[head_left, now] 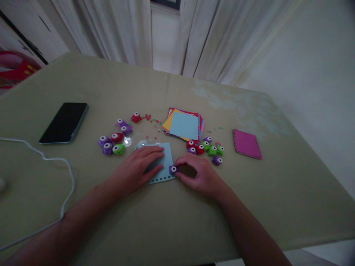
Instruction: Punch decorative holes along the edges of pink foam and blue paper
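Observation:
A light blue paper square (166, 162) lies on the table (177, 221), with small punched holes along its near edge. My left hand (141, 164) lies flat on the sheet, fingers stretched out. My right hand (198, 171) is closed in a pinch on a small purple paper punch (173, 169) that sits at the sheet's right edge.
Several red, green and purple punches lie in clusters left (113, 142) and right (206, 147) of the sheet. A stack of coloured paper (184, 125) sits behind, a pink punched sheet (246, 144) to the right. A black phone (64, 122) and white cable (65, 173) lie at left.

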A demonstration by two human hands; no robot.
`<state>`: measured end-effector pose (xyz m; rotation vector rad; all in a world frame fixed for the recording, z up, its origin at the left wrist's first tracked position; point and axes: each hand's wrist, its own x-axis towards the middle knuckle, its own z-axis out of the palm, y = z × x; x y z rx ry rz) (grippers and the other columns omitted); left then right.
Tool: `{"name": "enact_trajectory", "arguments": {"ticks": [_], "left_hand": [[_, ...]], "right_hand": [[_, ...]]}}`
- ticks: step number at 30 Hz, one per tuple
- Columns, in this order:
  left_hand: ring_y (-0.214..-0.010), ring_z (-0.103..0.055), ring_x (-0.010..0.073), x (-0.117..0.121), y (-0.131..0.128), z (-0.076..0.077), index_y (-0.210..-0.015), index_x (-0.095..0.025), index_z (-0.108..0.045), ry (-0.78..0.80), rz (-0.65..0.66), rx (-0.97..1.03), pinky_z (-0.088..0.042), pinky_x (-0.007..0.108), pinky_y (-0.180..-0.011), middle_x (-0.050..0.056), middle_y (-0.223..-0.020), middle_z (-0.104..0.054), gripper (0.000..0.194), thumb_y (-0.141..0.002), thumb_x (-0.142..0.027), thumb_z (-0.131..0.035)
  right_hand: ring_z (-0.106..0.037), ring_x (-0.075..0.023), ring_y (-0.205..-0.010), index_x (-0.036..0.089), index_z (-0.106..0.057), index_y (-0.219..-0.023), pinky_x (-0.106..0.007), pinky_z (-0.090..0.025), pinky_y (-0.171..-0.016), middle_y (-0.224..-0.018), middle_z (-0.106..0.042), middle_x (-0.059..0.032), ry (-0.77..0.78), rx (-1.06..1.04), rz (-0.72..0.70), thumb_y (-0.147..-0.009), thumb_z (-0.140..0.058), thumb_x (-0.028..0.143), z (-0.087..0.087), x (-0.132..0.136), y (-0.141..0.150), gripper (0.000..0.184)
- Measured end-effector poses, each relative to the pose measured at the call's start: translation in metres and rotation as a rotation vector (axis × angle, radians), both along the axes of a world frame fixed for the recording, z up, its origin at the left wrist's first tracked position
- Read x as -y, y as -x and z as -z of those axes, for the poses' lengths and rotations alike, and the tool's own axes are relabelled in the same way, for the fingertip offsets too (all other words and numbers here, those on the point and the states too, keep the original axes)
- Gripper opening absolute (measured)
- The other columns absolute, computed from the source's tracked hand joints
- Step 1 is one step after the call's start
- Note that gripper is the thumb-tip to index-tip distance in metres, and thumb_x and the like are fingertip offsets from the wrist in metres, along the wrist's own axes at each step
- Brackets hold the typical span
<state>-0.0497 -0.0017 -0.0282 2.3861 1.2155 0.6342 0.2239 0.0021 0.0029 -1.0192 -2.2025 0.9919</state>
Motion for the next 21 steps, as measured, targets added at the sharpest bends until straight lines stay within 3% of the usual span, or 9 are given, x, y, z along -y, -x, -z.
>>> {"name": "enact_trajectory", "arguments": {"ticks": [12, 21], "left_hand": [[-0.148, -0.055, 0.0361, 0.0037, 0.0038, -0.0056, -0.151, -0.023, -0.063, -0.019, 0.095, -0.079, -0.045, 0.056, -0.124, 0.012, -0.164, -0.055, 0.061, -0.099, -0.055, -0.07], [-0.15, -0.053, 0.0354, 0.0029, 0.0034, -0.0035, -0.152, -0.024, -0.061, -0.03, 0.095, -0.11, -0.043, 0.057, -0.124, 0.012, -0.166, -0.053, 0.061, -0.101, -0.057, -0.067]], "right_hand": [[-0.073, -0.0222, -0.104, 0.021, -0.073, -0.118, -0.035, -0.055, -0.095, -0.115, -0.078, -0.0065, 0.037, 0.042, -0.055, -0.093, -0.078, 0.017, 0.0004, -0.0027, -0.0058, 0.026], [-0.073, -0.0218, -0.104, 0.022, -0.073, -0.117, -0.035, -0.055, -0.095, -0.115, -0.078, -0.0061, 0.039, 0.053, -0.043, -0.096, -0.078, 0.02, 0.0013, -0.0031, -0.0058, 0.022]]}}
